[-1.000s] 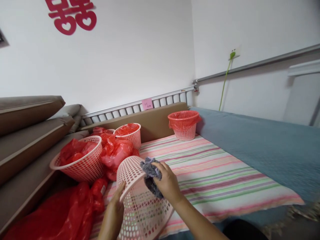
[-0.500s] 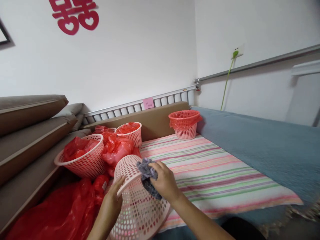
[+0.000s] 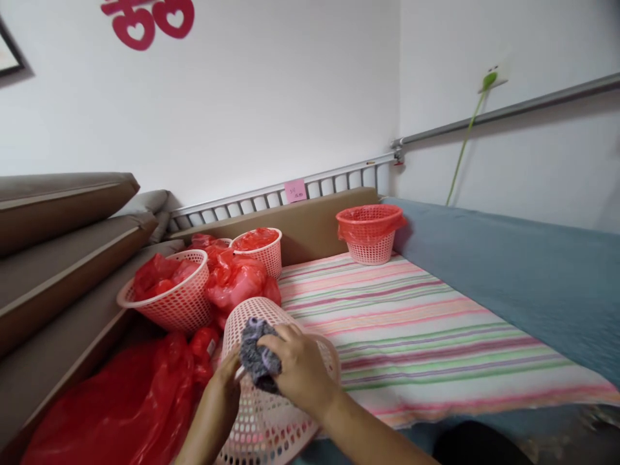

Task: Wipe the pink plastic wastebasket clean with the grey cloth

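A pale pink plastic mesh basket (image 3: 256,426) lies tilted on its side low in the middle of the head view. My left hand (image 3: 219,397) grips its rim at the left, fingers partly hidden. In my right hand (image 3: 301,367) is a bunched dark grey cloth (image 3: 258,354), pressed against the basket's base edge close to my left fingers. The cloth and right hand cover part of the mesh. Just behind are crumpled red plastic bags (image 3: 237,278), and a loose red bag (image 3: 126,400) spreads out left of my left hand.
Pink baskets with red bags, one at the left (image 3: 186,307) and one behind (image 3: 268,258), stand near stacked cushions (image 3: 58,278). A red-lined basket (image 3: 372,248) sits at the far end of the striped cloth (image 3: 411,336). A radiator (image 3: 232,210) runs along the wall.
My right hand has moved the grey cloth left along the basket, toward my left hand. The view has shifted slightly, and the left hand keeps its hold on the basket.
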Demonstrator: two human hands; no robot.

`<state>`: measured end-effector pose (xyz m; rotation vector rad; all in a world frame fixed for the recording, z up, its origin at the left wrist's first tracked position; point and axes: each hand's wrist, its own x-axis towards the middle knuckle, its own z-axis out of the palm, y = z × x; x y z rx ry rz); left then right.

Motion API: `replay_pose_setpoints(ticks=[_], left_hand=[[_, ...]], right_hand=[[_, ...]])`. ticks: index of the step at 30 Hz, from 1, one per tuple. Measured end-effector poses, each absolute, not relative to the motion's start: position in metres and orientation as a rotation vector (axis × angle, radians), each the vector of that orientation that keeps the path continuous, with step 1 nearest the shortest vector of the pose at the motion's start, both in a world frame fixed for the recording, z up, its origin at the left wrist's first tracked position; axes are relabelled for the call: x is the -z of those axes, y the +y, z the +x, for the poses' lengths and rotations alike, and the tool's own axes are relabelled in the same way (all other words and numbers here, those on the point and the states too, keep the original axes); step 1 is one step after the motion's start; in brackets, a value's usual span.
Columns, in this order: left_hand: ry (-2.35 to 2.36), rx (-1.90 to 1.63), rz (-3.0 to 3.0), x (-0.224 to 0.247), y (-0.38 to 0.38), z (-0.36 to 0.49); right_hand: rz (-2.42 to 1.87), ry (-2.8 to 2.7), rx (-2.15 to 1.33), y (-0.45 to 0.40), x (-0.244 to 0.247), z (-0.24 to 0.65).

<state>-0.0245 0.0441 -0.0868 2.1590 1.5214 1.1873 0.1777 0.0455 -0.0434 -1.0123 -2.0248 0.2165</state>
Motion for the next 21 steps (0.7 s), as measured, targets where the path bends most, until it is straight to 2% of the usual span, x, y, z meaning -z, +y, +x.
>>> replay_pose_setpoints(ticks=[3, 13, 16, 21], left_hand=[[1.519, -1.087, 2.210, 0.099, 0.041, -0.038], [1.641, -1.211, 2.178, 0.113, 0.013, -0.056], [1.708, -1.239, 2.152, 0.101, 0.013, -0.051], [1.630, -1.242, 2.138, 0.074, 0.024, -0.033]], right_hand=[[-1.038, -1.852, -0.369, 0.056, 0.057, 0.197], [-1.189, -1.492, -0.759, 0.085, 0.136, 0.249], [-1.211, -1.490, -0.659, 0.085, 0.131, 0.253], [-1.160, -1.709, -0.431, 0.088, 0.085, 0.256]])
